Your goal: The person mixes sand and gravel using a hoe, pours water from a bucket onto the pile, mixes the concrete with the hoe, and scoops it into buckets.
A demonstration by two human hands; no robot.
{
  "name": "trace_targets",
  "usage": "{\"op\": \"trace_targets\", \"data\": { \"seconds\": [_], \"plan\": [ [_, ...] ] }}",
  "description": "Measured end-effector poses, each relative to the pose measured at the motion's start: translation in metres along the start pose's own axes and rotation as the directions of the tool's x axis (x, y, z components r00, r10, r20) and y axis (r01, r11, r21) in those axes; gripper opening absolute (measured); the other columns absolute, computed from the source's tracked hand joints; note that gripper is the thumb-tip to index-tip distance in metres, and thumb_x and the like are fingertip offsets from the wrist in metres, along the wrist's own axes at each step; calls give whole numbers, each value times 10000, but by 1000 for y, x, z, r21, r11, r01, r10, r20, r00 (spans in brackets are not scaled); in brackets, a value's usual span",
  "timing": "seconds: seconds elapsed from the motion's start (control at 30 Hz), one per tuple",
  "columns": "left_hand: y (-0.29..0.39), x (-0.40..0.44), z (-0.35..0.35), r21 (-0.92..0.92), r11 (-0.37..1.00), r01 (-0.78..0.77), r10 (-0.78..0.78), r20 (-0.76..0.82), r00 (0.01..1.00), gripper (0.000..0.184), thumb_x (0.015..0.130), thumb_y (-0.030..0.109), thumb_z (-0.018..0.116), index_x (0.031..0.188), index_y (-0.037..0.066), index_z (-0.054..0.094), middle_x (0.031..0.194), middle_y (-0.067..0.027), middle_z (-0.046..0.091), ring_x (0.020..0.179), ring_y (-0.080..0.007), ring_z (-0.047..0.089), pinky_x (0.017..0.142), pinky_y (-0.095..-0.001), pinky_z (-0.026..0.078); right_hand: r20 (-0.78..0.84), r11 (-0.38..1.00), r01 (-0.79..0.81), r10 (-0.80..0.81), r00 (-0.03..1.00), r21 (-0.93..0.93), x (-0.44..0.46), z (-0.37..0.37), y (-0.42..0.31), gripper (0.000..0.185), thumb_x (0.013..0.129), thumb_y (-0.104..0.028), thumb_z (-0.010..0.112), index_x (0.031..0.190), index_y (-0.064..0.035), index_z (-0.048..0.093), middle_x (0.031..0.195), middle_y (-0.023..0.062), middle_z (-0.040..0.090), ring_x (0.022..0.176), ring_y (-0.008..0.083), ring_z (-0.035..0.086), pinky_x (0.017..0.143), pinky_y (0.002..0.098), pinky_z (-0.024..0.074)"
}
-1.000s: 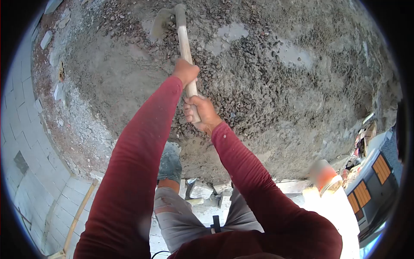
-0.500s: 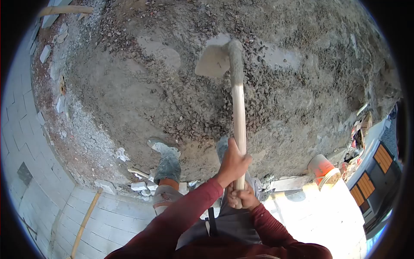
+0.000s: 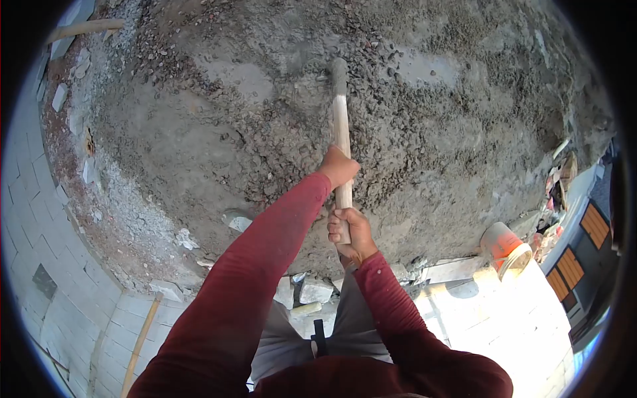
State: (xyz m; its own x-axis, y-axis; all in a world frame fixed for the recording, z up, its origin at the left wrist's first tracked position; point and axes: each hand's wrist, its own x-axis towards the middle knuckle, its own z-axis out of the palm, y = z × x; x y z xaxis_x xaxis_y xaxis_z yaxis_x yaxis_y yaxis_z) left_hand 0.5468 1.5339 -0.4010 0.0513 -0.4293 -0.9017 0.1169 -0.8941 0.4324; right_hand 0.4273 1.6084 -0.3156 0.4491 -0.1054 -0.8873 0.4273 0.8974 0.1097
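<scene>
A hoe [image 3: 341, 123] with a pale wooden handle points away from me, its far end caked in grey mud. My left hand [image 3: 339, 166] is wrapped round the middle of the handle. Closer to my body, my right hand [image 3: 352, 230] grips the handle near its butt end. The hoe's blade does not show; the far end meets the wet grey gravelly mix [image 3: 292, 142] spread over the ground.
Shallow puddles [image 3: 428, 69] lie in the mix. An orange and white bucket [image 3: 505, 249] is tipped at the right edge. Broken blocks [image 3: 315, 292] line the near edge by my legs. A wooden pole [image 3: 141, 345] leans at lower left, beside block walls.
The hoe has come down and its blade has gone from sight at the mix. Both hands have moved forward and left, arms stretched further out.
</scene>
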Motion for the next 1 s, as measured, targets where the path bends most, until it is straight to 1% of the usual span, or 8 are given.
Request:
{"op": "trace_targets", "data": {
  "seconds": [0.3, 0.47, 0.53, 0.63, 0.73, 0.9, 0.93, 1.0],
  "plan": [
    [-60, -270, -22, -395, 918, 44, 62, 254, 965, 634, 812, 11, 648, 1317, -21, 266, 815, -130, 552, 593, -192, 634, 540, -356, 526, -47, 808, -150, 151, 987, -570, -217, 12, 127, 276, 841, -42, 601, 1069, -33, 446, 687, 89, 581, 570, 179, 624, 493, 320, 500],
    [10, -142, -191, -251, 904, -345, 249, -347, 904, 490, 834, 89, 658, 1193, -58, 358, 884, -193, 585, 622, -241, 649, 565, -392, 536, 371, 694, 112, 236, 898, -711, 25, 117, 68, 250, 816, -17, 608, 1040, -19, 496, 776, 87, 578, 545, 150, 568, 490, 301, 485],
    [57, -66, -302, -65, 854, -516, 393, -571, 721, 469, 838, 106, 665, 1141, -98, 371, 878, -228, 614, 647, -254, 668, 558, -392, 541, 536, 868, 36, 273, 799, -495, 145, 217, 67, 274, 827, 5, 574, 1072, -28, 454, 753, 53, 505, 490, 137, 488, 422, 307, 425],
    [97, 51, -470, 318, 890, -328, 454, -696, 557, 493, 840, 148, 721, 1154, -160, 498, 913, -211, 658, 660, -234, 663, 574, -370, 539, 669, 939, -44, 275, 691, -341, 302, 335, 92, 187, 865, -70, 568, 1028, -40, 482, 756, 36, 506, 578, 118, 483, 491, 290, 397],
    [86, 111, -546, 535, 845, 21, 283, -479, 831, 294, 825, 106, 669, 969, -150, 645, 827, -213, 694, 660, -264, 701, 568, -383, 554, 583, 929, 17, 218, 783, -370, 353, 379, 121, 154, 857, -78, 575, 980, -65, 483, 729, 26, 502, 545, 121, 475, 466, 288, 390],
    [-17, 105, -427, 388, 921, -39, 266, -553, 790, 482, 816, 60, 626, 1182, -229, 506, 888, -251, 676, 676, -288, 715, 537, -405, 559, 316, 911, -140, 273, 908, -387, 284, 255, 118, 124, 897, -105, 576, 987, -72, 498, 750, 4, 502, 551, 93, 459, 464, 260, 378],
    [-19, 75, -396, 291, 954, 69, 88, -495, 864, 746, 778, 181, 667, 1310, -244, 361, 1238, -389, 579, 1157, -422, 632, 934, -417, 541, 262, 909, -174, 286, 922, -379, 259, 234, 120, 126, 900, -108, 579, 991, -74, 500, 751, 4, 501, 550, 91, 455, 463, 259, 379],
    [-56, 67, -347, 183, 983, 25, 43, -354, 934, 800, 777, 176, 681, 1336, -240, 287, 1244, -381, 573, 1133, -414, 644, 950, -398, 532, 142, 892, -210, 287, 948, -400, 203, 197, 112, 128, 904, -117, 585, 997, -79, 505, 753, -1, 500, 549, 85, 448, 463, 256, 378]
  ]
}}
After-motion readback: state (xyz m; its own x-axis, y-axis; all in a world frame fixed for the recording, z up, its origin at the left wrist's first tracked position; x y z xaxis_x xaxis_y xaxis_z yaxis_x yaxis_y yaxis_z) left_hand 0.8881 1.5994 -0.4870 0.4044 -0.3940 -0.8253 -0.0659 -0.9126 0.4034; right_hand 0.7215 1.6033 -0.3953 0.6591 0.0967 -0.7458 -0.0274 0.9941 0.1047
